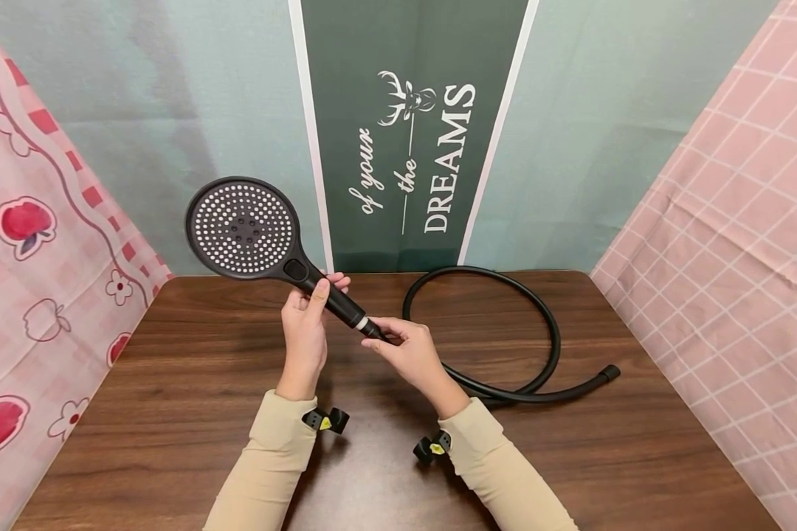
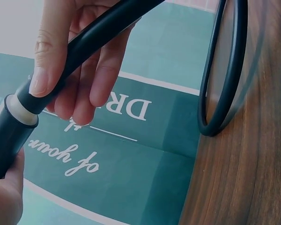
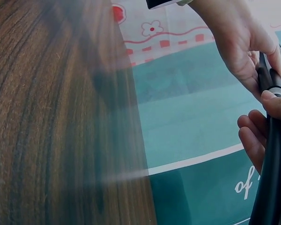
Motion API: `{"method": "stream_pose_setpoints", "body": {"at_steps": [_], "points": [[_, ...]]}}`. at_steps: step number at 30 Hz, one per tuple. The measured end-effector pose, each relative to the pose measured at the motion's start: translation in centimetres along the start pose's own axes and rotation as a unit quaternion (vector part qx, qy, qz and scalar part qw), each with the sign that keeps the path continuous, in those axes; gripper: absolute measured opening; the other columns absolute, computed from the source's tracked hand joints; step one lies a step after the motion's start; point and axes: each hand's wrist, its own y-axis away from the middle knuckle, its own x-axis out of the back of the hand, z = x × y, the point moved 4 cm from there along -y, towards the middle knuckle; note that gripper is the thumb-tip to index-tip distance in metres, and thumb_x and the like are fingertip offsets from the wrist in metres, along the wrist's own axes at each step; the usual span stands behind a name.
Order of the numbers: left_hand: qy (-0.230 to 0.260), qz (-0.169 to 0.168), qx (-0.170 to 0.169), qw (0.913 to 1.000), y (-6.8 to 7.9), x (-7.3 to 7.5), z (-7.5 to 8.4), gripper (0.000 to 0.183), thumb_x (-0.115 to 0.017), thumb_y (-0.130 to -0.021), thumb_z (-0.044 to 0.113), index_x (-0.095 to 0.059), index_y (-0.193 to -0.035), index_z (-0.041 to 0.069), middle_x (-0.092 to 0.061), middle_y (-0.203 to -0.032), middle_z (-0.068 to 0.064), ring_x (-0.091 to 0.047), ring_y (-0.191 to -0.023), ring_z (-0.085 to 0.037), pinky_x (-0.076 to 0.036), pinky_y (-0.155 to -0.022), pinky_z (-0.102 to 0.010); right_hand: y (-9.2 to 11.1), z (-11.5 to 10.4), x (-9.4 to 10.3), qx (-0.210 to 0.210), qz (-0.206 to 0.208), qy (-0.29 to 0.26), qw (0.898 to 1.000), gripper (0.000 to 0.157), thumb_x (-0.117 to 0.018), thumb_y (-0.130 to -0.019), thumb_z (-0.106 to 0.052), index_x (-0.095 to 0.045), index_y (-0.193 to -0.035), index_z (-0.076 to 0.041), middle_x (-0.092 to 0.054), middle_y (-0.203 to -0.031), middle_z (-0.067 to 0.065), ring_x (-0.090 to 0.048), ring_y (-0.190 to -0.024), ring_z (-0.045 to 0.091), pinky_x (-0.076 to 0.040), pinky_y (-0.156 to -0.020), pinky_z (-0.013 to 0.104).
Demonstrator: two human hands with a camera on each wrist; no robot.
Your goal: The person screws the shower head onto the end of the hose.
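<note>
A black shower head [image 1: 242, 228] with a round face of pale nozzles is held up above the table, face toward the head camera. My left hand [image 1: 304, 328] grips its handle, thumb across the front. My right hand [image 1: 412, 350] pinches the end fitting of a black shower hose [image 1: 556, 339] against the handle's lower end. Between handle and fitting a white ring [image 2: 21, 110] shows, so a short band stays uncovered. How far the threads engage cannot be seen. In the right wrist view, the hose [image 3: 269, 187] runs down from the right fingers.
The hose loops over the brown wooden table [image 1: 173, 428], its free end [image 1: 611, 372] lying at the right. A green curtain with lettering [image 1: 405, 243] hangs behind; pink patterned cloths [image 1: 724, 243] stand at both sides. Each wrist wears a small black camera [image 1: 337, 420].
</note>
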Motion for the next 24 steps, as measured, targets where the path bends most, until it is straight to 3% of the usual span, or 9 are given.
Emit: {"method": "stream_pose_setpoints", "body": {"at_steps": [3,10,14,24], "points": [[-0.001,0.001,0.004,1.0,0.0,-0.1,0.0,0.022,-0.056,-0.101,0.014,-0.053,-0.117,-0.002,-0.075,-0.1,-0.003,-0.074,-0.096,-0.013,-0.055,-0.101,-0.031,-0.1,-0.1,0.1,-0.002,-0.005,0.001,1.0,0.032,-0.08,-0.083,-0.014,-0.074,-0.114,-0.007,-0.077,-0.1,0.012,-0.072,-0.085,0.02,-0.059,-0.075,0.019],[0.002,0.004,0.008,1.0,0.2,-0.3,0.3,0.032,-0.056,-0.101,0.014,-0.048,-0.122,-0.009,-0.075,-0.102,-0.004,-0.074,-0.096,-0.013,-0.055,-0.1,-0.031,0.0,-0.4,0.5,0.001,-0.017,0.004,1.0,0.032,-0.08,-0.084,-0.016,-0.074,-0.114,-0.007,-0.077,-0.102,0.011,-0.073,-0.083,0.018,-0.06,-0.074,0.021],[0.009,0.003,0.005,0.9999,0.3,-0.5,0.5,0.027,-0.057,-0.101,0.015,-0.05,-0.119,-0.004,-0.075,-0.102,-0.005,-0.074,-0.096,-0.014,-0.055,-0.1,-0.032,0.0,-0.7,0.7,0.004,-0.018,0.002,1.0,0.032,-0.08,-0.083,-0.015,-0.074,-0.113,-0.007,-0.077,-0.101,0.012,-0.073,-0.083,0.018,-0.061,-0.073,0.022],[0.016,0.003,0.011,0.9998,0.2,-0.5,0.3,0.033,-0.056,-0.101,0.013,-0.046,-0.122,-0.011,-0.075,-0.1,-0.003,-0.074,-0.095,-0.014,-0.057,-0.097,-0.031,0.1,-1.1,0.9,-0.003,-0.028,-0.002,1.0,0.031,-0.08,-0.084,-0.014,-0.074,-0.114,-0.006,-0.076,-0.102,0.013,-0.073,-0.083,0.017,-0.06,-0.074,0.022]]}}
